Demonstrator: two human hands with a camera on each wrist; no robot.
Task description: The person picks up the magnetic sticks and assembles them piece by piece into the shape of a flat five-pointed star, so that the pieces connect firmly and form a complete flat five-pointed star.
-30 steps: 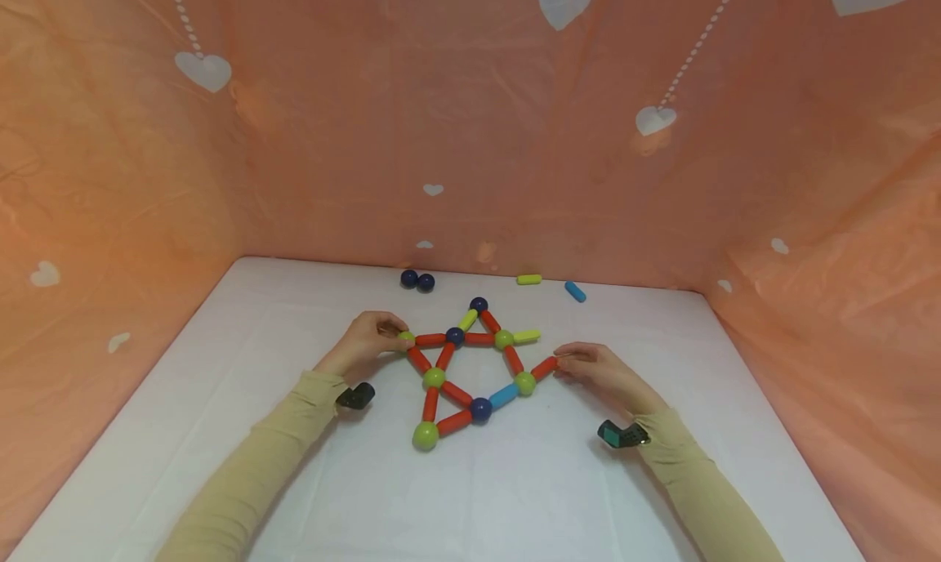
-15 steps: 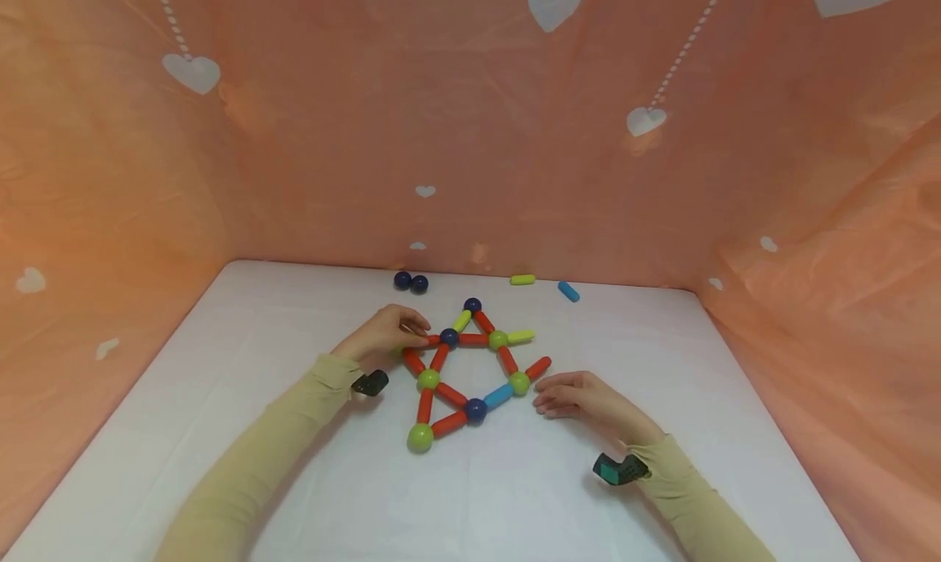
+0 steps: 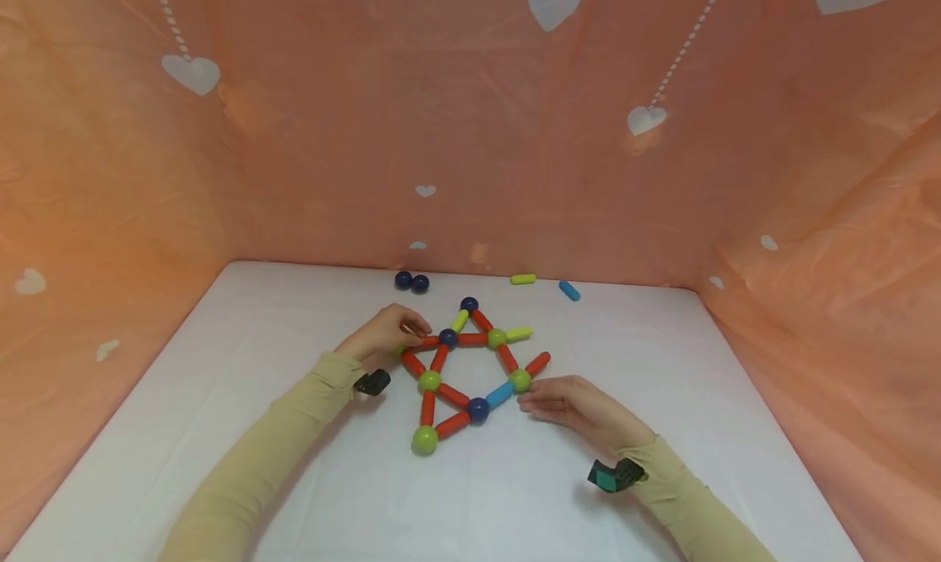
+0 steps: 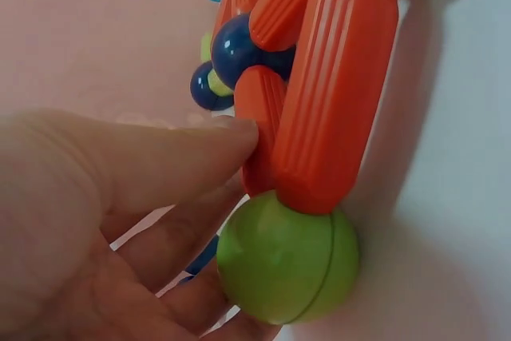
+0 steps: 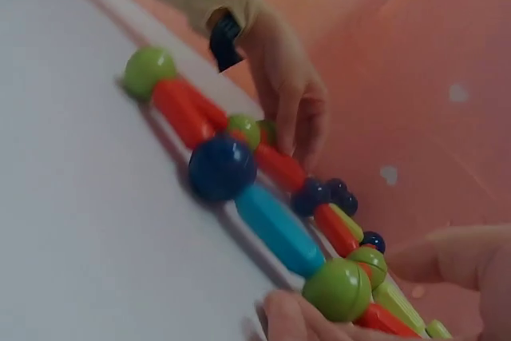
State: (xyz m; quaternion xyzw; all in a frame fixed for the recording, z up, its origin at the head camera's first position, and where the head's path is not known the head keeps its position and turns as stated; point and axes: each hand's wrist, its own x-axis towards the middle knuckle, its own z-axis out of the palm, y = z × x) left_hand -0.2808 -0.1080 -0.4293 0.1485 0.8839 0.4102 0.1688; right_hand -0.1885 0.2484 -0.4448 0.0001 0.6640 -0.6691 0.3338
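A flat frame of red, yellow and blue magnetic rods joined by green and dark blue balls lies on the table. My left hand [image 3: 382,330] is at its upper left corner, pinching a red rod [image 4: 267,109] between thumb and fingers. That rod runs from a green corner ball [image 4: 287,257], mostly hidden in the head view, to a dark blue ball [image 3: 448,338]. My right hand [image 3: 581,405] has its fingers extended, fingertips right at the green ball [image 3: 519,381] on the right. From this ball a blue rod [image 3: 501,395] and a free-ended red rod [image 3: 539,363] stick out.
Two loose dark blue balls [image 3: 420,283] sit at the table's back edge. Further right lie a loose yellow rod [image 3: 524,279] and a loose blue rod [image 3: 569,290]. A peach cloth with hearts [image 3: 470,121] encloses the white table [image 3: 353,497] at back and sides.
My left hand has shifted right from the green corner ball onto the red rod. My right hand has let go of the free-ended red rod and moved down and left to the green ball.
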